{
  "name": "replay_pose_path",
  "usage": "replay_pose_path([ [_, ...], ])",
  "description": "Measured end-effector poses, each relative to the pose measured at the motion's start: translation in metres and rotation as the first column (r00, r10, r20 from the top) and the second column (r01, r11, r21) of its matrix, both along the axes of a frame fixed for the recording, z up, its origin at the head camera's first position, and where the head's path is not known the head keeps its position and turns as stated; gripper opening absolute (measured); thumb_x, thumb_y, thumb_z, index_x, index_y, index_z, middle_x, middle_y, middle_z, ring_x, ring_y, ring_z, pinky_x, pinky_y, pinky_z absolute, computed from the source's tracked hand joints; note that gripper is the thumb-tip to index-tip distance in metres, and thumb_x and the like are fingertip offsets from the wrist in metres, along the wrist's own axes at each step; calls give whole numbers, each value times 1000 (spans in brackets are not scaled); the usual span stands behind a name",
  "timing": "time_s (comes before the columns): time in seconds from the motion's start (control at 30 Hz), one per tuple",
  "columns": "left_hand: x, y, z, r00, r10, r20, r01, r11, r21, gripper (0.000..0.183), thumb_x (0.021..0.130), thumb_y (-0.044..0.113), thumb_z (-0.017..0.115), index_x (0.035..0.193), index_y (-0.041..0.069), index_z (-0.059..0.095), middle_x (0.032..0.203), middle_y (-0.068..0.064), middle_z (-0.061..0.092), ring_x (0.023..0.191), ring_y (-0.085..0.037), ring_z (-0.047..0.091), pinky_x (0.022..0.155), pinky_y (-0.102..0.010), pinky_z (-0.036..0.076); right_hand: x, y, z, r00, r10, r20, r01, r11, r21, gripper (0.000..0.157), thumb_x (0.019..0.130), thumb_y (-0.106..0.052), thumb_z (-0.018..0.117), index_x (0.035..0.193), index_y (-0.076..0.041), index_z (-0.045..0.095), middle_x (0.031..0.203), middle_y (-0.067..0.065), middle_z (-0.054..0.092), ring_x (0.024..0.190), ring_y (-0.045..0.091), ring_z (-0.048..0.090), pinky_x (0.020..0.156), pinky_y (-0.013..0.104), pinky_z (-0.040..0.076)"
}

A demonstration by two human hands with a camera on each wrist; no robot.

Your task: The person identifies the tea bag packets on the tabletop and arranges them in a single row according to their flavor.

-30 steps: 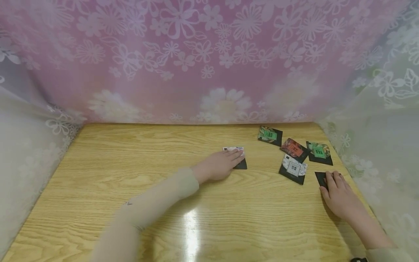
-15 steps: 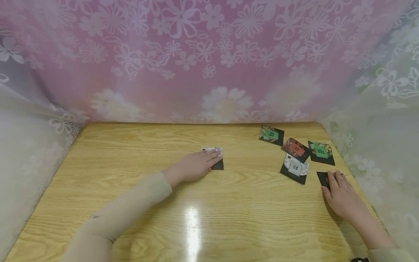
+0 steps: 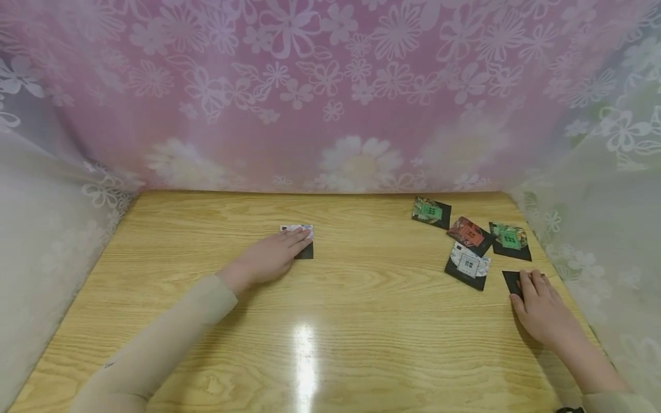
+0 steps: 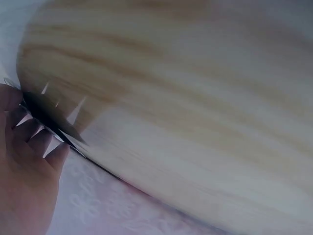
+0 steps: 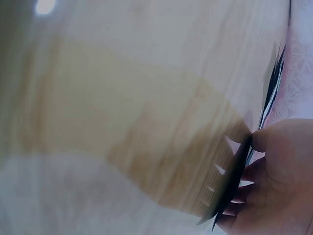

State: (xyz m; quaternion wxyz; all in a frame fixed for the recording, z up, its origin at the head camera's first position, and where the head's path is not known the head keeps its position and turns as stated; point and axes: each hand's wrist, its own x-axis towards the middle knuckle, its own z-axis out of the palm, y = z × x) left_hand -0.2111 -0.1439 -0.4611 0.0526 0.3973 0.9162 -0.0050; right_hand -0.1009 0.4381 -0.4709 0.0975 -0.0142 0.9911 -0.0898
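While the right hand [image 3: 543,310] rests, fingers extended, on a dark packet [image 3: 510,280] at lower right, the left hand [image 3: 267,258] lies, fingers outstretched, on a white-and-black packet [image 3: 307,252] left of centre; a white-labelled packet [image 3: 467,267], a red-labelled packet [image 3: 470,234] and two green-labelled packets [image 3: 431,212] lie right of centre; a pink floral cloth [image 3: 330,115] hangs behind, across the top.

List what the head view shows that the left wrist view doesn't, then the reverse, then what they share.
Only the head view shows the right hand on a dark packet, a red packet, a loose white-and-black packet and two green packets. Only the left wrist view shows the left packet nearly edge-on, with pale wedge-shaped streaks beside it on the table. Both show the left hand touching that left packet, the wooden table and floral cloth.
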Motion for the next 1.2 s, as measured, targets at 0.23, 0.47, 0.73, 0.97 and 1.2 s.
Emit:
replay_pose_path([
  [0.23, 1, -31, -2, 998, 58, 2, -58, 998, 26, 58, 113, 14, 47, 168, 6, 31, 176, -13, 29, 162, -30, 31, 134, -49, 31, 3, 1, 0, 1000, -5, 12, 5, 1000, -2, 69, 118, -26, 29, 157, 26, 7, 156, 58, 2, 149, 71, 1, 127, 76, 5],
  [0.47, 4, -65, -2, 995, 98, 9, -99, 994, 42, 57, 111, 4, 44, 167, 4, 32, 175, -17, 29, 162, -35, 31, 133, -53, 31, 3, 0, -4, 1000, -4, -11, 4, 1000, 1, 67, 118, -24, 31, 157, 26, 11, 156, 58, 5, 149, 72, 5, 125, 78, 10],
  [0.73, 14, -96, 5, 991, 134, 7, -134, 990, 47, 58, 107, -10, 36, 164, 0, 35, 173, -21, 32, 159, -41, 34, 132, -57, 33, 2, 0, -3, 1000, 1, -9, -1, 1000, -7, 68, 118, -26, 30, 157, 26, 10, 156, 58, 5, 150, 71, 4, 126, 77, 9],
  [0.97, 19, -110, 5, 984, 176, 4, -176, 983, 51, 55, 109, -7, 36, 164, 0, 37, 172, -22, 34, 158, -42, 36, 130, -58, 34, 3, 1, -4, 1000, 13, -28, -14, 1000, -9, 67, 118, -25, 30, 157, 26, 11, 156, 58, 6, 149, 71, 5, 128, 76, 6],
  [1.2, 18, -116, 4, 974, 224, 25, -225, 974, 38, 54, 113, -1, 35, 166, 4, 34, 174, -19, 30, 160, -41, 31, 133, -57, 31, 2, 2, -5, 998, 20, -57, -21, 1000, -1, 66, 118, -24, 31, 156, 27, 13, 155, 59, 9, 149, 71, 8, 127, 76, 8],
])
